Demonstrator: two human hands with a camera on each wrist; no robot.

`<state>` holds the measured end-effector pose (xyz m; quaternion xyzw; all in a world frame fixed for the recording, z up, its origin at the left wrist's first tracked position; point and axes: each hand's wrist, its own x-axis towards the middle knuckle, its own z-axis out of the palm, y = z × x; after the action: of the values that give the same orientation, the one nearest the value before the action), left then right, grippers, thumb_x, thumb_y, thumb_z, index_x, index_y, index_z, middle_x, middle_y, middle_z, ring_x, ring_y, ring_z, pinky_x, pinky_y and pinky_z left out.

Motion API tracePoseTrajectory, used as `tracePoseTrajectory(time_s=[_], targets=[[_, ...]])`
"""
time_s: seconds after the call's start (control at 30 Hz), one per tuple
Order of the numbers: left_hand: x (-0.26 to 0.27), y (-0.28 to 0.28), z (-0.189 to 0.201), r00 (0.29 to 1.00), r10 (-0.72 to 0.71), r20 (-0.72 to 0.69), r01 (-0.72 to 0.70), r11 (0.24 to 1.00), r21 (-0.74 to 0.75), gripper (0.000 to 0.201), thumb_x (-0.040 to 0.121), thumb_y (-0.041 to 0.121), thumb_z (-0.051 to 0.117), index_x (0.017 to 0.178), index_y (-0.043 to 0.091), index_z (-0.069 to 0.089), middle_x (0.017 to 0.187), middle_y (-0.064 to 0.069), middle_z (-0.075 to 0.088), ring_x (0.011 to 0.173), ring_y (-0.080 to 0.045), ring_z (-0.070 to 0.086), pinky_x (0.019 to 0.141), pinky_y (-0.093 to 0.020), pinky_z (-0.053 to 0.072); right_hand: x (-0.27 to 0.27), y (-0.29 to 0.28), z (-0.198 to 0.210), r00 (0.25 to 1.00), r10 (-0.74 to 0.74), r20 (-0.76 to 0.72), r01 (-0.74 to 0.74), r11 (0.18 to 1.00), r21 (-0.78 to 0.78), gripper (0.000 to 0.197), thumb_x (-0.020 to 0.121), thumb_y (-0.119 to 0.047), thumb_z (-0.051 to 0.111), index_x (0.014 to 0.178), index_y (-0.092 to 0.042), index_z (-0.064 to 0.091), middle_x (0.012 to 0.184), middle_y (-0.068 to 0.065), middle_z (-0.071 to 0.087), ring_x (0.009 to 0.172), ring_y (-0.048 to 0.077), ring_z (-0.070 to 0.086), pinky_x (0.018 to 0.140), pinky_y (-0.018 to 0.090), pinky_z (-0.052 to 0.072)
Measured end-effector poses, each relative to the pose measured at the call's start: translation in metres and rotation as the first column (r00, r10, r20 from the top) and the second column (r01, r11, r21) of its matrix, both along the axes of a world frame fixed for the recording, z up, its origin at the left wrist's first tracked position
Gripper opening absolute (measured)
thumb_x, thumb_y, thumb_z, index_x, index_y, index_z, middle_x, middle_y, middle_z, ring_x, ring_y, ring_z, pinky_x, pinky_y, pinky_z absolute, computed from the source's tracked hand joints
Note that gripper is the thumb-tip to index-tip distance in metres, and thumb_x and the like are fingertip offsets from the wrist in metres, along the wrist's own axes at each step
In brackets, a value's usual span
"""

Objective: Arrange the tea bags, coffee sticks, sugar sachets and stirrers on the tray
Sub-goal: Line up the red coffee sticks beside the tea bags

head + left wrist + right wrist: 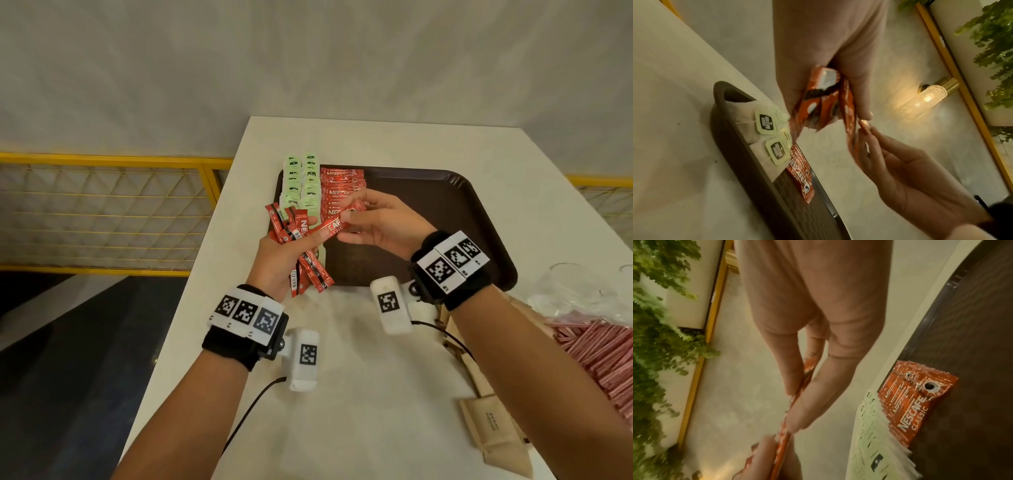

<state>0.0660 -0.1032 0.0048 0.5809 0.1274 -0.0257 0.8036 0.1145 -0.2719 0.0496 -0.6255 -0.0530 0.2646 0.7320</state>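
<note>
- Red coffee sticks (301, 246) fill my left hand (277, 260), whose fingers are curled round the bundle above the tray's near-left corner.
- My right hand (376, 226) pinches one single stick (337, 224) by its far end; the left thumb lies on its near end.
- I judge the step to be drawing one stick free to add to the coffee row (342, 186) on the brown tray (445, 212), beside the green tea bags (301, 181).
- I should ease the left thumb, pull straight, and lay the stick flush, logo up.
- Risk: loose sticks slipping onto the bench (342, 377).
</note>
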Motion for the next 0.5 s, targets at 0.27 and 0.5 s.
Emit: tracePoseTrajectory(time_s=[0.27,0.5], targets=[[0.006,0.009,0.011,0.985,-0.170,0.029,0.159,0.958,0.237,0.019,0.073,0.006,0.076,0.088,0.014,0.067,0.080,0.008,0.070,0.065,0.003,0.065,0.055,-0.009,0.048,0.007,-0.017,0.000,0.905,0.322,0.279,-0.121,0.822,-0.556,0.008,0.081,-0.012,0.070,0.083,-0.018,0.065,0.084,0.000,0.065,0.077,0.011,0.061,0.075,0.025,0.053],[0.004,0.014,-0.004,0.994,-0.022,-0.106,0.027,0.999,0.046,0.027,0.079,0.017,0.073,0.103,0.008,0.066,0.083,-0.004,0.072,0.068,-0.013,0.070,0.063,-0.029,0.056,0.039,-0.021,-0.010,0.898,0.313,0.309,0.029,0.660,-0.751,0.007,0.080,-0.018,0.072,0.083,-0.022,0.068,0.080,-0.007,0.063,0.075,0.010,0.059,0.070,0.024,0.050]])
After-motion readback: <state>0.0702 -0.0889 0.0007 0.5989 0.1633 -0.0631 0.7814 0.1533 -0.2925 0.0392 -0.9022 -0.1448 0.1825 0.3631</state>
